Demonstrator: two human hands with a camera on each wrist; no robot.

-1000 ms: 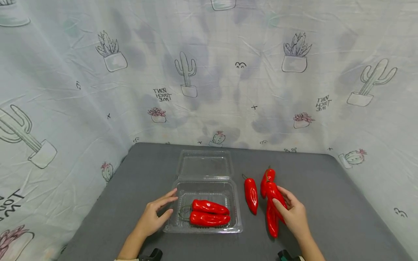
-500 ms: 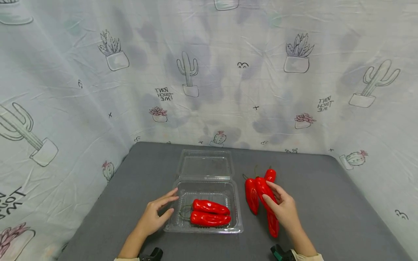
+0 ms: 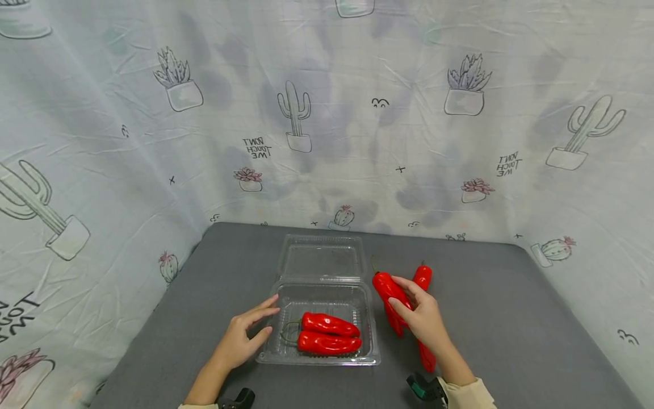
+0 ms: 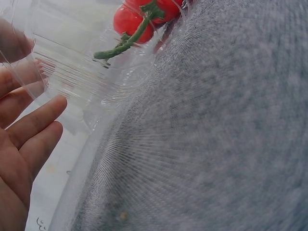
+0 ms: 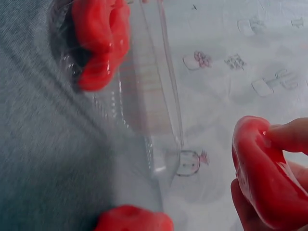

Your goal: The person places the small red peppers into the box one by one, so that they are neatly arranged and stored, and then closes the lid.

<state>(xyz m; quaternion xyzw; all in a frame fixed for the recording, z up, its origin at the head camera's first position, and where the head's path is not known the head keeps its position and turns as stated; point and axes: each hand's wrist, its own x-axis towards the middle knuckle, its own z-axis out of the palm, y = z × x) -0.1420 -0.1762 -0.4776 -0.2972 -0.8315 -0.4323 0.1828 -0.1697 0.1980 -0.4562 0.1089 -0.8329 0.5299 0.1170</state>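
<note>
Between thumb and fingers, my right hand (image 3: 423, 316) pinches a red pepper (image 5: 267, 175), raised above the table right of a clear plastic clamshell box (image 3: 369, 341). Two red peppers (image 3: 329, 343) lie side by side in the box, stems to the left. At the box's left edge, my left hand (image 3: 239, 339) has its fingers extended, some touching the clear wall (image 4: 72, 72); it grips nothing. A green pepper stem (image 4: 127, 43) shows through the plastic in the left wrist view. The held pepper partly hides another one beneath it in the head view.
The box's lid (image 3: 322, 257) lies folded back, away from me. Another red pepper (image 3: 423, 276) rests right of the held one, partly behind my right hand and forearm. A grey cloth covers the table (image 3: 245, 250), and a cactus-print curtain (image 3: 347, 125) hangs behind it.
My right hand has lifted a pepper from the group on the right and carried it left, toward the box. My left hand has stayed at the box's left edge.
</note>
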